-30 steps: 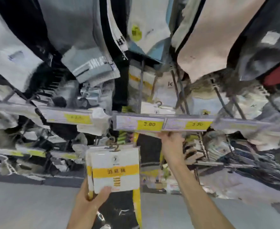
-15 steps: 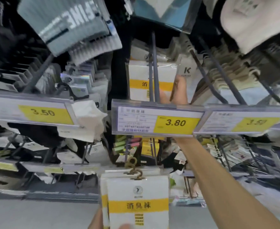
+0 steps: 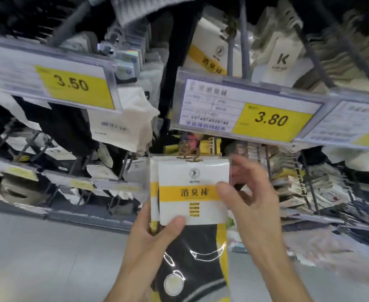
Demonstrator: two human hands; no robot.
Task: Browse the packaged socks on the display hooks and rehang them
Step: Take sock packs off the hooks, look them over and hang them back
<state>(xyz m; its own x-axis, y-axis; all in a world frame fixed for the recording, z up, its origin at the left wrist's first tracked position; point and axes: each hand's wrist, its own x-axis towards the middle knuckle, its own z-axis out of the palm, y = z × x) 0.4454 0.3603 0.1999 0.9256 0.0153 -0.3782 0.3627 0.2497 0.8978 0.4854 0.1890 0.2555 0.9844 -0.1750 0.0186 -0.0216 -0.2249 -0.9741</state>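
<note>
I hold two or three packaged sock packs [image 3: 191, 177] stacked together, each with a white card, a yellow band and a brown hook on top; black socks with yellow trim hang below in clear wrap. My left hand [image 3: 148, 243] grips the stack from below, thumb on the front card. My right hand [image 3: 249, 199] pinches the front pack's right edge, thumb on the yellow band. Above hangs a display hook [image 3: 243, 38] carrying matching packs [image 3: 207, 55], behind the 3.80 price tag [image 3: 244, 114].
A 3.50 price tag [image 3: 55, 83] sits at the left with white socks [image 3: 133, 118] hanging under it. Packs marked K [image 3: 281, 62] hang at the right. More hooks and sock rows [image 3: 305, 188] fill the lower shelves. Grey floor [image 3: 48, 258] lies below.
My right hand has come down from the hook behind the 3.80 tag and now pinches the front pack. The packs rose higher in view as the camera moved closer.
</note>
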